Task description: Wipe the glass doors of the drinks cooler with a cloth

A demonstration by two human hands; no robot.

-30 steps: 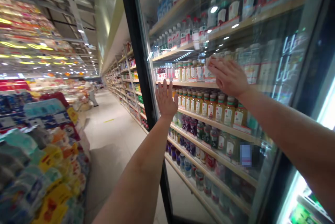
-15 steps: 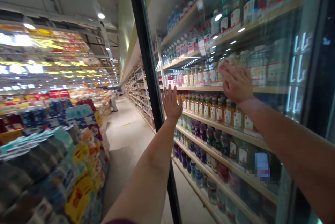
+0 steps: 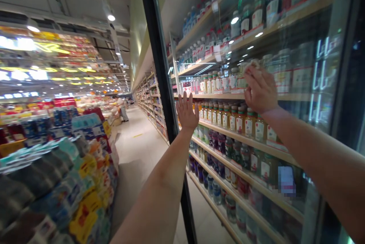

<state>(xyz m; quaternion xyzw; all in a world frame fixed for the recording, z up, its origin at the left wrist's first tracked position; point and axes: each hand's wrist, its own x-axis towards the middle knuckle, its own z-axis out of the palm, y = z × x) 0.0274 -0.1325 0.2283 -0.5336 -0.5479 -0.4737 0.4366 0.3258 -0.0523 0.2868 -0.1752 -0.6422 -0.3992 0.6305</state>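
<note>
A glass door [image 3: 296, 122] in a black frame [image 3: 162, 57] fills the right half of the view. My left hand [image 3: 187, 113] lies flat against the glass beside the frame, fingers spread. Higher up and to the right, my right hand [image 3: 261, 90] presses a pale, crumpled cloth [image 3: 254, 64] to the pane. Much of the cloth is hidden under the fingers. Rows of bottled drinks [image 3: 224, 120] stand on shelves seen through the door.
An aisle floor [image 3: 139, 130] runs away at the left of the door. Stacked packs of goods [image 3: 71, 175] line its left side. Farther down, a person [image 3: 123, 109] stands near the displays. Open-fronted shelving [image 3: 151, 95] continues along the wall.
My right hand has slid a little to the right across the glass with the cloth. The left hand has stayed in place.
</note>
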